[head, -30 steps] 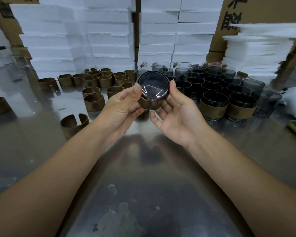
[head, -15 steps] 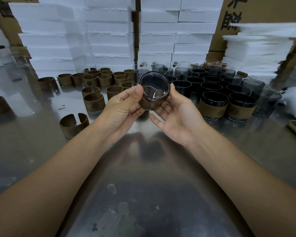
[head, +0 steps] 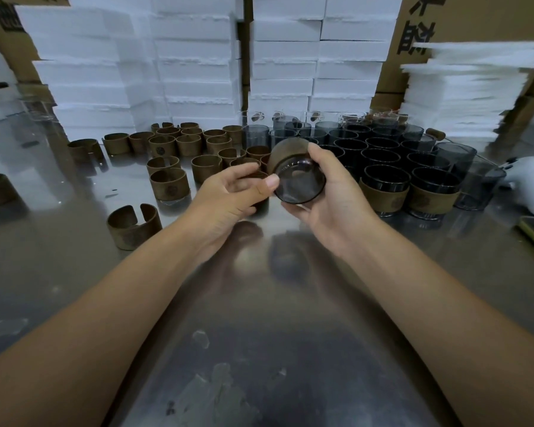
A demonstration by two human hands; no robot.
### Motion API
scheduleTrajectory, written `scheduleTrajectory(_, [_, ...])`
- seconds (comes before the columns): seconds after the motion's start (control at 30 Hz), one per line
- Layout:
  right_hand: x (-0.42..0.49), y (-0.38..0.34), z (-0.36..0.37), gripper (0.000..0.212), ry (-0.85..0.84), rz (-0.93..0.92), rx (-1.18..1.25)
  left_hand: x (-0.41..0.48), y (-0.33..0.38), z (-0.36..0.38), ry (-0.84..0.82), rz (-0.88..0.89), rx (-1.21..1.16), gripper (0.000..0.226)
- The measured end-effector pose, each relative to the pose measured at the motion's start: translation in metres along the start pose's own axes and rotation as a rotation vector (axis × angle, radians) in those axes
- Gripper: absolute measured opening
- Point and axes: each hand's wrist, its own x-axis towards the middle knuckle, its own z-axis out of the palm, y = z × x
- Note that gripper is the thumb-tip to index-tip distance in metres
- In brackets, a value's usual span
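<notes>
Seating the brown sleeve [head: 285,153] squarely on the smoked-glass tumbler [head: 299,184] looks like the step in hand. The tumbler is held above the steel table [head: 259,303], tilted base toward the camera. The right hand [head: 333,200] is wrapped round its sleeved wall, while the left hand [head: 228,195] only lays its thumb on the base edge, its other fingers loosely curled on nothing. I would turn it slowly, press the sleeve even all round, then stand it beside the 2 sleeved tumblers [head: 384,192] on the right, away from the loose sleeves [head: 170,188].
</notes>
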Motion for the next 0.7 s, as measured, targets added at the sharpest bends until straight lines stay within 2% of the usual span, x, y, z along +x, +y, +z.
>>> scheduleTrajectory(0.1, [0.0, 0.004, 0.0, 0.048, 0.001, -0.147, -0.071, 0.0, 0.003, 0.0, -0.089, -0.076, -0.034, 0.059])
scheduleTrajectory(0.17, [-0.001, 0.007, 0.001, 0.054, -0.033, -0.21, -0.137, 0.0, 0.003, 0.001, -0.119, -0.068, -0.065, 0.052])
scheduleTrajectory(0.33, [0.001, 0.007, 0.001, 0.055, -0.09, -0.23, -0.218, -0.003, 0.002, 0.001, -0.071, 0.005, -0.092, 0.055])
scheduleTrajectory(0.47, [0.004, 0.013, -0.002, 0.053, -0.021, -0.298, -0.426, -0.004, 0.003, 0.001, -0.031, 0.012, -0.08, 0.061])
scheduleTrajectory(0.53, [0.006, 0.016, -0.004, 0.054, 0.008, -0.333, -0.446, -0.005, 0.003, 0.001, -0.019, 0.006, -0.058, 0.062])
scheduleTrajectory(0.63, [0.01, 0.015, -0.008, 0.05, 0.024, -0.353, -0.452, -0.005, 0.004, 0.001, -0.006, -0.003, -0.034, 0.043])
scheduleTrajectory(0.7, [0.011, 0.013, -0.012, 0.056, 0.044, -0.404, -0.537, -0.003, 0.003, 0.0, 0.021, 0.012, -0.026, 0.031])
